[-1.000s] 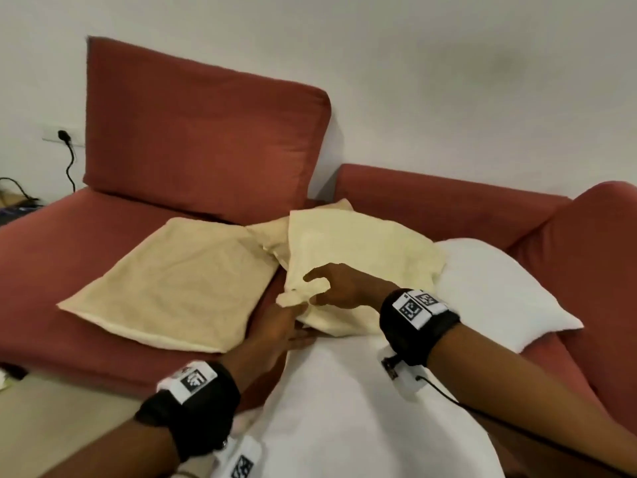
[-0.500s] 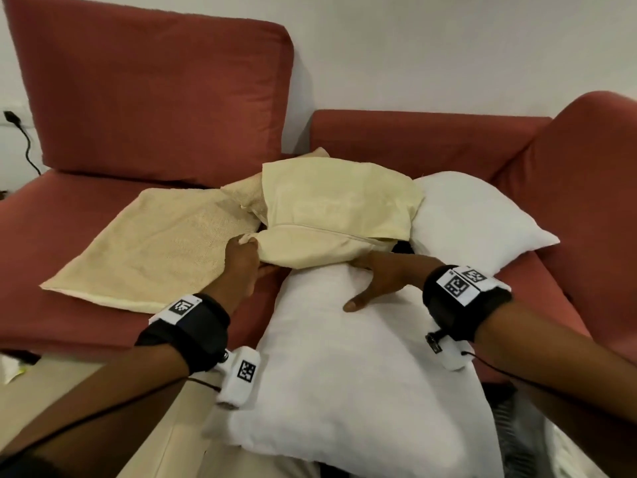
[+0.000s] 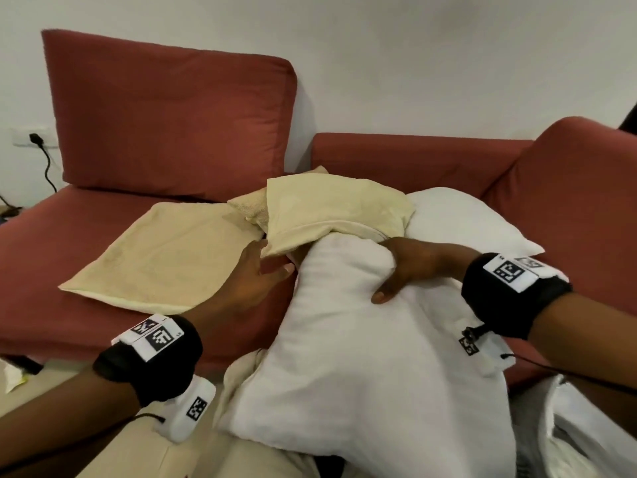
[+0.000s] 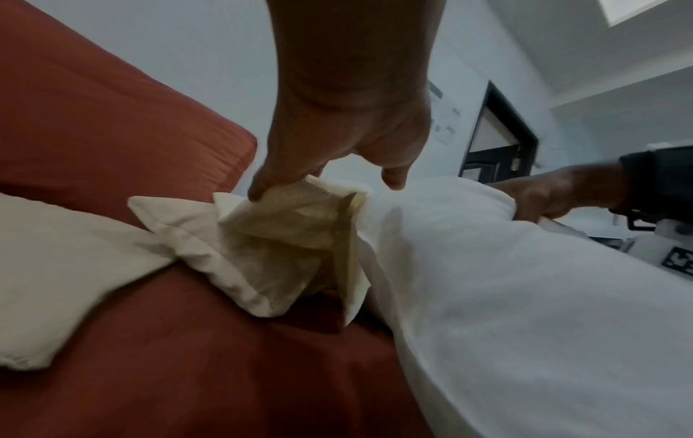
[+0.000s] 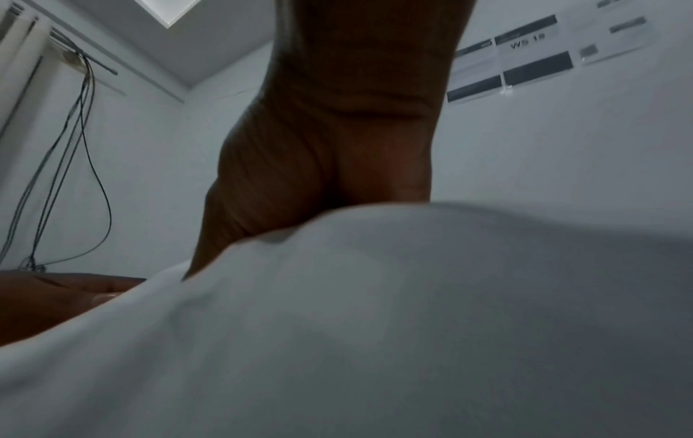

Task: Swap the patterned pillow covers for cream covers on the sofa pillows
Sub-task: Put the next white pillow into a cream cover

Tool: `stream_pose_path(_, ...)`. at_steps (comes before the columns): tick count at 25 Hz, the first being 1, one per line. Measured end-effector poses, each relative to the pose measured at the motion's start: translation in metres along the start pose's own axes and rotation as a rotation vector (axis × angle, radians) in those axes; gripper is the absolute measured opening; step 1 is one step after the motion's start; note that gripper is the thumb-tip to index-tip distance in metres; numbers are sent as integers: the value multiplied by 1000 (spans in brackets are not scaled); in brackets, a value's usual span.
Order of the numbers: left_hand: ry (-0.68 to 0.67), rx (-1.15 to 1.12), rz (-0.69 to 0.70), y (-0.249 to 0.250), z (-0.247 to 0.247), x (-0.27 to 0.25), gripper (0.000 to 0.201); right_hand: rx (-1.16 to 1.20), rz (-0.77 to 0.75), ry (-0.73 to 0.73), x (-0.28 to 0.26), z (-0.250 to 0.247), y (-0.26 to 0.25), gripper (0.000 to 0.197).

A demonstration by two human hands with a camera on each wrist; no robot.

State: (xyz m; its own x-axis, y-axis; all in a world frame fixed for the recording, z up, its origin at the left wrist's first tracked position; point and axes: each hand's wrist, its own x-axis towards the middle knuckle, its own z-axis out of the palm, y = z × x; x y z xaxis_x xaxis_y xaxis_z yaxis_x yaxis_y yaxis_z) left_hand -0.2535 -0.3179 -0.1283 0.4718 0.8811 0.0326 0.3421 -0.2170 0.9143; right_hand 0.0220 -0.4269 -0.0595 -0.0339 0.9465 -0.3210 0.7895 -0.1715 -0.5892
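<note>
Cover [image 3: 331, 208], cream, started over the far end of the pillow [image 3: 362, 357] on the sofa [image 3: 103, 243]. Left hand [image 3: 255, 281] pinching its open edge, right hand [image 3: 410, 267] clutching the pillow. Most still bare; second bare pillow [image 3: 465, 222] behind, spare cover [image 3: 165, 257] left.

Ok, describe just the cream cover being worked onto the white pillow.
The cream cover is soft woven cloth, bunched over only the far end of the white pillow. Its open mouth faces the person. The left hand pinches the mouth's edge; the right hand grips the pillow at the rim. It overlaps another flat cream cover on the red sofa.
</note>
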Motion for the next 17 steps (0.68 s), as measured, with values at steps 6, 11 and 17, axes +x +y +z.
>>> stream_pose_path(6,-68,617,103,39,49,-11,89,-179,116,254,-85,-45,14,80)
stream_pose_path(11,-390,649,262,50,80,-33,133,-258,114,416,-112,-72,33,94)
stream_pose_path(17,-514,807,630,33,112,-57,157,96,80,411,-137,-85,38,56)
